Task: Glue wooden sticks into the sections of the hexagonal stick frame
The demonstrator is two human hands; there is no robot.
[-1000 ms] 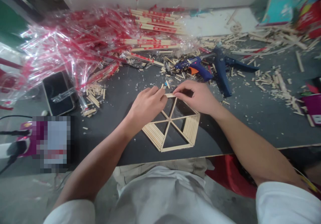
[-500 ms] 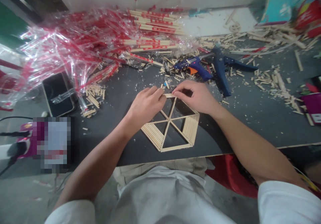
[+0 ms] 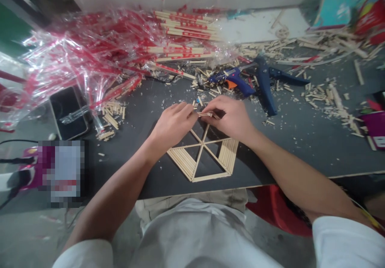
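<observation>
A hexagonal frame of pale wooden sticks lies on the dark table, with spokes meeting at its middle and rows of sticks filling its lower left and right sides. My left hand is closed at the frame's far left edge, fingertips pressed together on it. Across the far side, my right hand pinches a short wooden stick between thumb and fingers. That stick spans the gap between both hands' fingertips. The fingers hide the far edge of the frame, so I cannot tell whether the stick touches it.
Beyond the hands lie a blue glue gun and a dark blue hand cutter among wood scraps. Red-and-clear wrappers and wrapped chopsticks heap at the back. A phone and a purple power strip are left.
My right hand has shifted slightly left, closer to my left hand, and its fingers now pinch a stick above the frame's far edge. The left hand has hardly moved.
</observation>
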